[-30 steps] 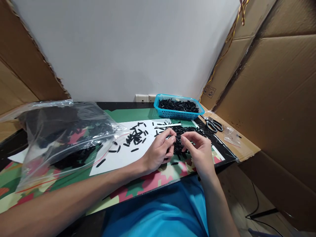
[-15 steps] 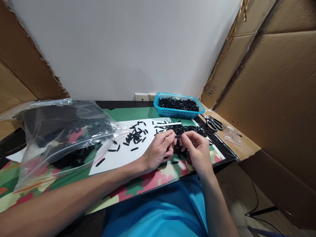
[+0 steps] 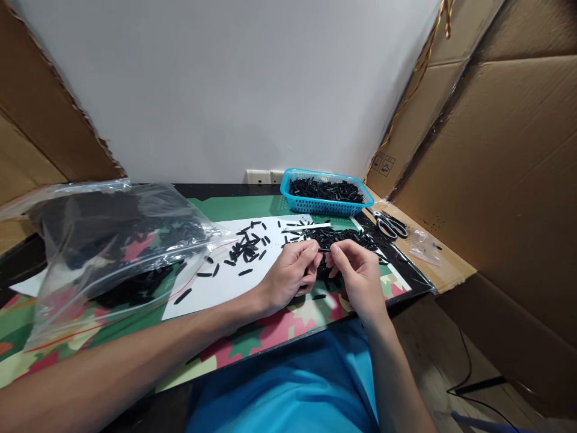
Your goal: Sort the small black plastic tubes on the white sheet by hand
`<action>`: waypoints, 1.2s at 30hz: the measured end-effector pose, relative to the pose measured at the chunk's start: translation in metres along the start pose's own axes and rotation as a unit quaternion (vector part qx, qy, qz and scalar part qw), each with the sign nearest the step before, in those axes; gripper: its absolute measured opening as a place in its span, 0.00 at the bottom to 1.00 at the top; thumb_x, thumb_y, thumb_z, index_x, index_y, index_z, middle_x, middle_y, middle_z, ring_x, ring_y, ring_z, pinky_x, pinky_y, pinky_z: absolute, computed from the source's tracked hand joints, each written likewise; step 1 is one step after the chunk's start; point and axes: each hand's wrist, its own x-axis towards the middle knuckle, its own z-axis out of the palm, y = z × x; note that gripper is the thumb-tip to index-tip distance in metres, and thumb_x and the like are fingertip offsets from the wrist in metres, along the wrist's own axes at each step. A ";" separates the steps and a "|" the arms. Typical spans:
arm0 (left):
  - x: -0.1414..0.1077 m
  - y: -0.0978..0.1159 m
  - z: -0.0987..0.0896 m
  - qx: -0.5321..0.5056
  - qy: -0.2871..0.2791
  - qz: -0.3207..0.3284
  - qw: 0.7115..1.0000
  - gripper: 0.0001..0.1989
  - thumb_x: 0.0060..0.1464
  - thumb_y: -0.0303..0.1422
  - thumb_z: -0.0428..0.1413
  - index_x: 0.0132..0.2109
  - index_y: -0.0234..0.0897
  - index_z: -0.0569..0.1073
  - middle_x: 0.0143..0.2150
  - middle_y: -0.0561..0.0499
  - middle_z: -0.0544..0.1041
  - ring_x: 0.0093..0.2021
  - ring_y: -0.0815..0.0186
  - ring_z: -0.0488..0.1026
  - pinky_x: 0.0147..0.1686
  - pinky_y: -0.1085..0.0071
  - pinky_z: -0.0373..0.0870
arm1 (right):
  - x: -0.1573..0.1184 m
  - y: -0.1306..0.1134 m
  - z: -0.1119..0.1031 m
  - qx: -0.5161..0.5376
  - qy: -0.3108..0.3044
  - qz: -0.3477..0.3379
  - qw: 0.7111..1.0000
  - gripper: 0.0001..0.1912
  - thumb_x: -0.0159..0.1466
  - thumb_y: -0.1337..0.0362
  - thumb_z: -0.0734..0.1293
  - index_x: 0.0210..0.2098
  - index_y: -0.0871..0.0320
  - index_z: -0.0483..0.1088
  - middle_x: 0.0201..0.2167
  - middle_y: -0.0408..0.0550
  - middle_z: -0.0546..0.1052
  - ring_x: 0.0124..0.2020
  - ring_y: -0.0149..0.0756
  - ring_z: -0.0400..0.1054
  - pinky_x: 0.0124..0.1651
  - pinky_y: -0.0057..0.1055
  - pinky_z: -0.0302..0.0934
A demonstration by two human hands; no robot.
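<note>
Between my two hands is a small black strip (image 3: 324, 249), one end pinched in each. My left hand (image 3: 293, 270) is closed, thumb and forefinger on the strip's left end. My right hand (image 3: 358, 270) pinches the other end between thumb and forefinger. Beneath and behind both hands lies a dense pile of black strips (image 3: 345, 237), partly hidden by them. A looser group of black strips (image 3: 246, 249) is scattered on white paper (image 3: 198, 304) to the left. A thin white stick (image 3: 311, 227) rests just beyond my hands.
A blue basket (image 3: 327, 207) full of black strips stands at the back. Black-handled scissors (image 3: 391, 227) and a small clear bag (image 3: 424, 246) lie at the right. A large clear zip bag (image 3: 121, 240) with black pieces covers the left. Cardboard (image 3: 505, 180) rises on the right.
My right hand has shifted very slightly left, and the strip between my fingertips shows more clearly. My left hand has hardly moved.
</note>
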 end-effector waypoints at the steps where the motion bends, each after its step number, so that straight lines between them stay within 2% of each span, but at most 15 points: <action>1: 0.000 0.000 0.000 0.000 0.001 -0.001 1.000 0.22 0.68 0.49 0.57 0.32 0.38 0.65 0.26 0.60 0.61 0.18 0.78 0.52 0.15 0.81 0.52 | 0.000 0.000 0.000 -0.002 0.002 -0.001 1.000 0.16 0.72 0.52 0.70 0.33 0.56 0.76 0.28 0.43 0.76 0.28 0.32 0.68 0.31 0.28 0.65; 5: 0.000 0.000 0.000 -0.006 0.011 -0.005 1.000 0.22 0.67 0.49 0.57 0.32 0.38 0.65 0.25 0.60 0.60 0.18 0.78 0.52 0.15 0.82 0.52 | -0.002 0.000 -0.001 -0.037 -0.001 -0.025 0.999 0.10 0.72 0.56 0.71 0.39 0.55 0.78 0.31 0.43 0.78 0.31 0.34 0.71 0.34 0.29 0.66; 9: 0.003 0.004 0.002 -0.025 0.032 -0.007 0.999 0.21 0.65 0.48 0.58 0.32 0.38 0.65 0.25 0.60 0.61 0.18 0.78 0.53 0.14 0.82 0.52 | -0.003 -0.006 -0.002 -0.105 -0.005 -0.083 0.991 0.08 0.72 0.60 0.70 0.38 0.56 0.79 0.34 0.46 0.80 0.36 0.36 0.74 0.38 0.31 0.68; 10: 0.003 0.005 0.002 -0.030 0.035 -0.009 0.999 0.21 0.66 0.48 0.57 0.32 0.38 0.65 0.24 0.61 0.59 0.18 0.77 0.52 0.14 0.82 0.52 | 0.001 -0.010 -0.003 -0.115 0.017 -0.109 0.987 0.09 0.72 0.60 0.70 0.37 0.56 0.78 0.34 0.45 0.80 0.35 0.35 0.74 0.37 0.31 0.68; 12: 0.004 0.007 0.001 -0.038 0.034 -0.019 0.999 0.21 0.67 0.49 0.55 0.32 0.38 0.66 0.21 0.62 0.56 0.17 0.77 0.50 0.14 0.82 0.52 | 0.014 -0.020 -0.006 -0.100 0.107 -0.177 0.973 0.09 0.72 0.59 0.70 0.36 0.56 0.77 0.30 0.43 0.77 0.30 0.33 0.72 0.34 0.31 0.67; 15: 0.005 0.005 -0.002 -0.039 0.040 -0.026 0.998 0.23 0.67 0.52 0.53 0.31 0.39 0.65 0.19 0.63 0.55 0.16 0.77 0.48 0.13 0.82 0.51 | 0.053 -0.039 -0.012 -0.013 0.276 -0.276 0.921 0.13 0.74 0.57 0.68 0.33 0.55 0.73 0.23 0.39 0.72 0.22 0.30 0.66 0.28 0.30 0.64; 17: 0.006 0.003 -0.005 -0.036 0.040 -0.023 0.998 0.23 0.67 0.53 0.52 0.32 0.39 0.65 0.18 0.63 0.55 0.16 0.76 0.47 0.14 0.82 0.51 | 0.086 -0.049 -0.016 0.001 0.310 -0.297 0.903 0.16 0.75 0.55 0.65 0.31 0.54 0.70 0.23 0.39 0.70 0.20 0.29 0.65 0.25 0.29 0.62; 18: 0.006 0.002 -0.006 -0.033 0.039 -0.023 0.998 0.23 0.67 0.53 0.52 0.32 0.39 0.65 0.18 0.63 0.55 0.16 0.76 0.48 0.14 0.82 0.50 | 0.101 -0.052 -0.018 -0.023 0.289 -0.289 0.912 0.16 0.74 0.54 0.65 0.32 0.55 0.71 0.24 0.40 0.71 0.21 0.29 0.65 0.25 0.29 0.62; 20: 0.007 0.001 -0.007 -0.030 0.042 -0.025 0.998 0.23 0.67 0.54 0.50 0.32 0.40 0.64 0.17 0.62 0.55 0.15 0.75 0.49 0.13 0.82 0.49 | 0.122 -0.053 -0.022 -0.120 0.140 -0.239 0.953 0.12 0.69 0.54 0.70 0.36 0.56 0.77 0.27 0.43 0.76 0.25 0.31 0.68 0.28 0.29 0.63; 22: 0.008 0.001 -0.007 -0.033 0.051 -0.027 0.998 0.23 0.68 0.53 0.49 0.32 0.40 0.64 0.16 0.62 0.55 0.14 0.75 0.49 0.13 0.82 0.49 | 0.126 -0.047 -0.024 -0.205 -0.004 -0.183 0.961 0.12 0.66 0.54 0.74 0.37 0.57 0.80 0.30 0.45 0.80 0.28 0.31 0.68 0.31 0.29 0.63; 23: 0.008 0.001 -0.007 -0.034 0.053 -0.029 0.998 0.22 0.68 0.52 0.49 0.32 0.41 0.63 0.16 0.63 0.54 0.14 0.75 0.49 0.14 0.82 0.49 | 0.121 -0.043 -0.025 -0.215 -0.038 -0.170 0.961 0.12 0.67 0.54 0.74 0.36 0.57 0.81 0.30 0.45 0.81 0.27 0.31 0.68 0.31 0.29 0.62; 26: 0.007 0.002 -0.006 -0.031 0.055 -0.032 0.998 0.21 0.68 0.51 0.48 0.33 0.41 0.63 0.17 0.63 0.55 0.14 0.75 0.48 0.14 0.81 0.50 | 0.085 -0.028 -0.026 -0.193 -0.047 -0.136 0.971 0.17 0.72 0.52 0.69 0.35 0.57 0.80 0.27 0.45 0.79 0.24 0.31 0.65 0.27 0.29 0.57; 31: 0.006 0.001 -0.005 -0.031 0.037 -0.038 0.998 0.23 0.68 0.57 0.46 0.38 0.42 0.65 0.16 0.62 0.58 0.14 0.74 0.50 0.14 0.81 0.51 | 0.014 -0.014 -0.015 -0.154 -0.047 -0.095 0.982 0.12 0.72 0.56 0.70 0.37 0.57 0.81 0.28 0.44 0.79 0.28 0.33 0.68 0.31 0.30 0.60; 33: 0.006 0.000 -0.004 -0.026 0.026 -0.039 0.999 0.25 0.67 0.59 0.45 0.41 0.42 0.66 0.16 0.61 0.60 0.15 0.73 0.50 0.13 0.81 0.51 | 0.000 -0.012 -0.007 -0.146 -0.063 -0.100 0.982 0.09 0.72 0.58 0.71 0.39 0.56 0.81 0.29 0.43 0.80 0.27 0.32 0.67 0.31 0.30 0.59; 36: 0.005 -0.002 -0.004 -0.028 0.015 -0.042 0.999 0.26 0.67 0.61 0.45 0.48 0.44 0.67 0.17 0.60 0.62 0.16 0.72 0.51 0.14 0.81 0.52 | -0.006 -0.009 0.001 -0.159 -0.090 -0.114 0.977 0.07 0.73 0.61 0.70 0.43 0.54 0.82 0.32 0.43 0.79 0.28 0.32 0.66 0.32 0.30 0.59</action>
